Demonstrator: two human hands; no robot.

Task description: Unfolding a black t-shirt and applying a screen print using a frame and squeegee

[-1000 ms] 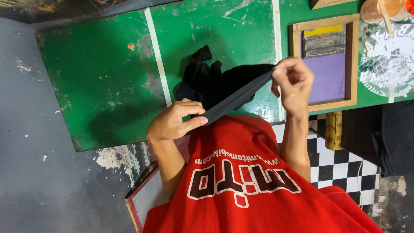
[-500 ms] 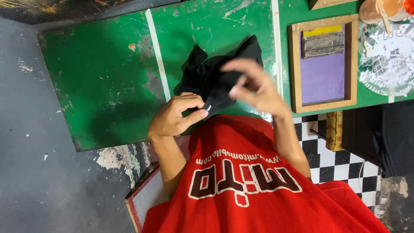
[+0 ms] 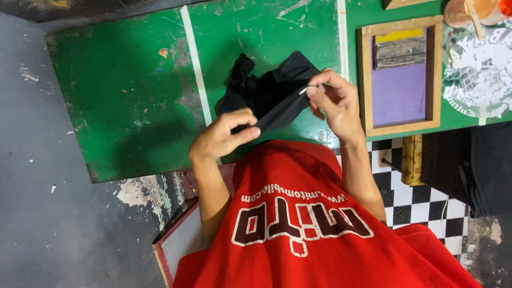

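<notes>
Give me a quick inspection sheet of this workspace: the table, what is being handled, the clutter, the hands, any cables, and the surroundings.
Surface: green table, paint worn and scratched, crossed by white stripes.
Job's things: black cloth, bunched on the table, one edge lifted and stretched between both hands.
Clutter: wooden frame with a purple panel to the right; round printed sheet beyond it; cup at the top right corner.
Hands: left hand pinches the cloth's near end; right hand pinches the far end.
Cables: nothing seen.
Surroundings: grey concrete floor on the left, checkered floor on the right, red shirt in the foreground.
</notes>
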